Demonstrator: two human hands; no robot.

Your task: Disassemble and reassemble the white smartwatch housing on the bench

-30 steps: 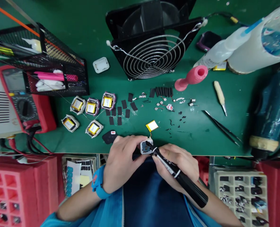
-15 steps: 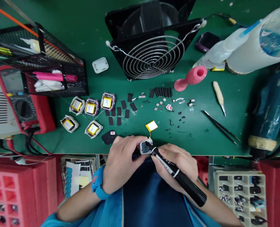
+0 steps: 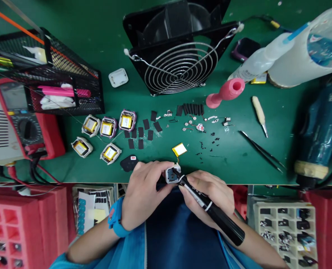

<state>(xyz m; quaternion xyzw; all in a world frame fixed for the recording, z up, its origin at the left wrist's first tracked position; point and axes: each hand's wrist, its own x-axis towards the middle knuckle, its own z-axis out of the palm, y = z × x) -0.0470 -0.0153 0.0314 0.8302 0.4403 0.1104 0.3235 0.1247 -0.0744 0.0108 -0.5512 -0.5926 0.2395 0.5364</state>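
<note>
Near the table's front edge, my left hand (image 3: 147, 188) grips a small white smartwatch case (image 3: 171, 175) by its left side, with the open dark inside facing up. A thin wire links the case to a silver and yellow battery (image 3: 180, 149) lying just beyond it. In my right hand (image 3: 211, 190) is a black marker pen (image 3: 202, 201), tilted, its tip end reaching into the case. The tip itself is too dark to make out. Several watch cases with batteries (image 3: 106, 127) lie to the left, beside small black pads (image 3: 141, 132).
A fan (image 3: 180, 67) stands at the back. Tweezers (image 3: 263, 151), a pale-handled tool (image 3: 259, 116), a pink stand (image 3: 224, 93) and a heat gun (image 3: 317, 130) are on the right. A red multimeter (image 3: 28, 119) and a black mesh organizer (image 3: 67, 78) occupy the left.
Almost nothing differs. Both hands, the case and the marker pen keep their places; the view has shifted very slightly.
</note>
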